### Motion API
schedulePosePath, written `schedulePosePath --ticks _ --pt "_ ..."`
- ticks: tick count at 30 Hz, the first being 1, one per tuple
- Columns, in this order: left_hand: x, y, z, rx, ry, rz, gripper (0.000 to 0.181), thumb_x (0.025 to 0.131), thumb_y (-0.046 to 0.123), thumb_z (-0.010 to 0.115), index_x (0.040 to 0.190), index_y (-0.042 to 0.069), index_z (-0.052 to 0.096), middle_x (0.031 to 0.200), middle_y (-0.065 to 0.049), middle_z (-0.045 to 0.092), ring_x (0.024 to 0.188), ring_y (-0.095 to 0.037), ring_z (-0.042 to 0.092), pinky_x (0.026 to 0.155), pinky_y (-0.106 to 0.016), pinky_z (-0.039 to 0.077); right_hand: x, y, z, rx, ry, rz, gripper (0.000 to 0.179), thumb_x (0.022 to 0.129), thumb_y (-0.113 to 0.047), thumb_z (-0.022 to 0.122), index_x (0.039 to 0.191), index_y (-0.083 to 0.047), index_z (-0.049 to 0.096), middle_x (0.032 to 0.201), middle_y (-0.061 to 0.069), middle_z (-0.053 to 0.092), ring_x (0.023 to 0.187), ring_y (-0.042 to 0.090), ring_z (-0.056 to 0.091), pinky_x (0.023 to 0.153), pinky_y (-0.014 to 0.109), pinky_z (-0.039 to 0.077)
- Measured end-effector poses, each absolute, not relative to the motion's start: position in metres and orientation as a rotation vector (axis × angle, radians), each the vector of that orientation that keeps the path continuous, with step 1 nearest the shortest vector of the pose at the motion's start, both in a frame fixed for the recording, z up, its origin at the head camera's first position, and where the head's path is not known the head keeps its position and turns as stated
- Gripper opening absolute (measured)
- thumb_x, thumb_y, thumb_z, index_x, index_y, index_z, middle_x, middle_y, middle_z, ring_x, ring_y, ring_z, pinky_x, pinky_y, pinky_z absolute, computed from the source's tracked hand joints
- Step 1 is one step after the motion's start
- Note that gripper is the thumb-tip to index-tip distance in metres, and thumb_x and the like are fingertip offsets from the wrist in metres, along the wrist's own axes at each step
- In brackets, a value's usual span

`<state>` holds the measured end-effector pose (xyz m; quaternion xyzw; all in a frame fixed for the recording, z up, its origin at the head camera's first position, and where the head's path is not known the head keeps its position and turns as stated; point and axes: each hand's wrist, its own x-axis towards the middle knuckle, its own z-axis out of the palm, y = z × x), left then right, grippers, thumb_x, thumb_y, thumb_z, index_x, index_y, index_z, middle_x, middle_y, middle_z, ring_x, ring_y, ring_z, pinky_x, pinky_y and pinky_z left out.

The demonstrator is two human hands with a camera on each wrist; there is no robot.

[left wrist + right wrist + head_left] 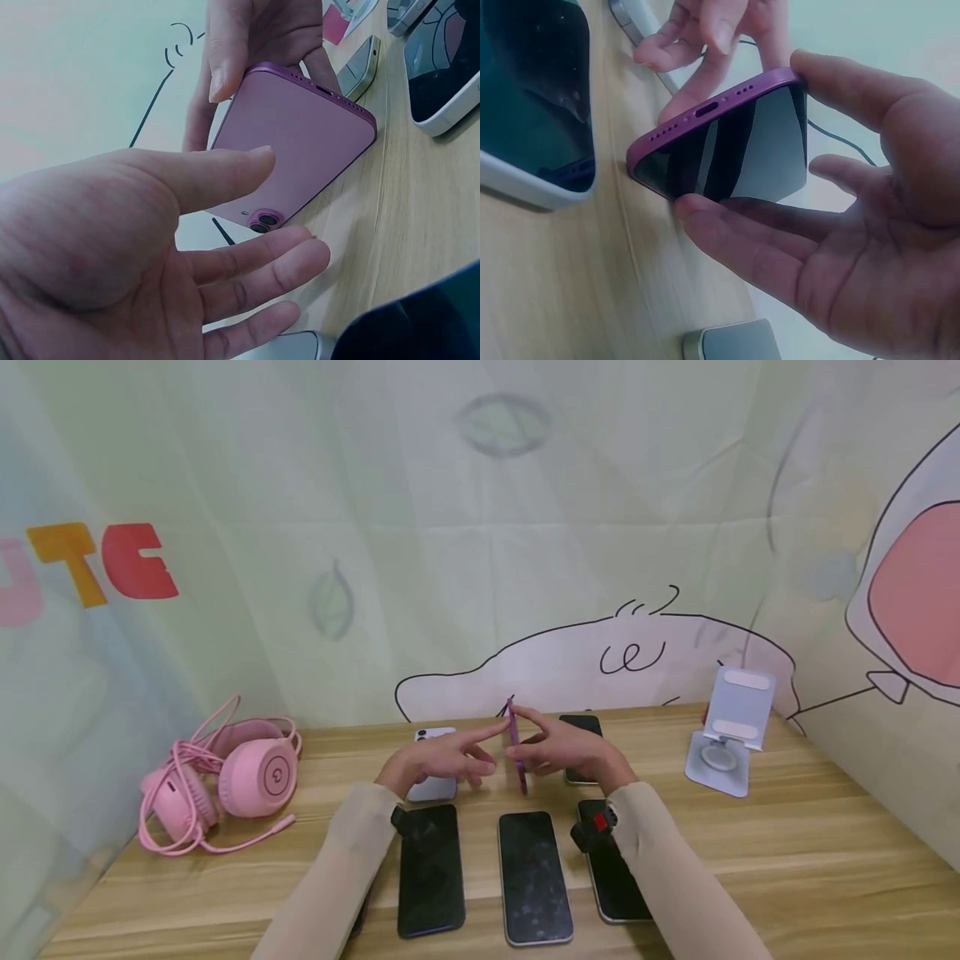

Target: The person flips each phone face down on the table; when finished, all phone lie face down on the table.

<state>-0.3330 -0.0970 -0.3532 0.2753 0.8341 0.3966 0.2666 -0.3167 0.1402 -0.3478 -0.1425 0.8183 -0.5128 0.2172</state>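
Observation:
A purple-pink phone (521, 758) stands tilted up on edge between my two hands. My right hand (566, 748) pinches it, with the thumb on one edge and the fingers along the opposite edge. In the left wrist view its pale back (292, 142) and twin camera lenses show; the dark screen (742, 150) is on the right-hand side. My left hand (448, 755) is beside the back, its thumb (232, 172) stretched straight across it and the other fingers spread. Whether that thumb touches the back I cannot tell.
Dark-screened phones lie in front: left (431, 877), middle (534, 877) and right (617, 881). A white phone (432, 790) lies behind the left hand, another phone (581, 722) behind the right. Pink headphones (258, 777) sit far left, a pale phone stand (738, 706) far right.

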Motion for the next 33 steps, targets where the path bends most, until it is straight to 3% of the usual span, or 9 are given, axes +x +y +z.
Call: schedulePosePath --ticks 7,21,27,33 --pt "-0.333 -0.094 -0.353 0.758 2.247 1.045 0.073 0.1 0.025 0.061 0.16 0.032 0.021 0.137 -0.017 0.054 0.092 -0.023 0.069 0.104 -0.058 0.04 -0.317 0.144 -0.344 -0.405 2.254 -1.438 0.079 0.099 -0.025 0.065 0.161 -0.025 0.016 0.14 0.026 0.049 0.106 0.03 0.063 0.097 0.051 0.049" --pt "-0.333 -0.089 -0.364 0.793 2.235 1.029 0.07 0.099 0.021 0.06 0.16 0.028 0.025 0.136 -0.016 0.052 0.098 -0.021 0.065 0.095 -0.046 0.049 -0.317 0.151 -0.345 -0.363 2.197 -1.528 0.079 0.095 -0.006 0.059 0.16 -0.027 0.021 0.145 0.026 0.045 0.106 0.03 0.063 0.091 0.045 0.054" --pt "-0.333 -0.088 -0.364 0.759 2.273 1.018 0.069 0.098 0.024 0.063 0.158 0.031 0.029 0.132 -0.012 0.057 0.095 -0.02 0.065 0.098 -0.049 0.046 -0.319 0.152 -0.346 -0.321 2.215 -1.559 0.077 0.094 -0.006 0.057 0.159 -0.03 0.024 0.148 0.025 0.042 0.111 0.035 0.06 0.092 0.047 0.053" --pt "-0.334 -0.087 -0.364 0.776 2.302 0.983 0.071 0.098 0.025 0.065 0.159 0.029 0.029 0.127 -0.01 0.058 0.091 -0.019 0.064 0.092 -0.043 0.048 -0.323 0.154 -0.349 -0.27 2.235 -1.523 0.072 0.098 -0.006 0.056 0.16 -0.024 0.023 0.147 0.026 0.042 0.113 0.033 0.059 0.092 0.046 0.053"
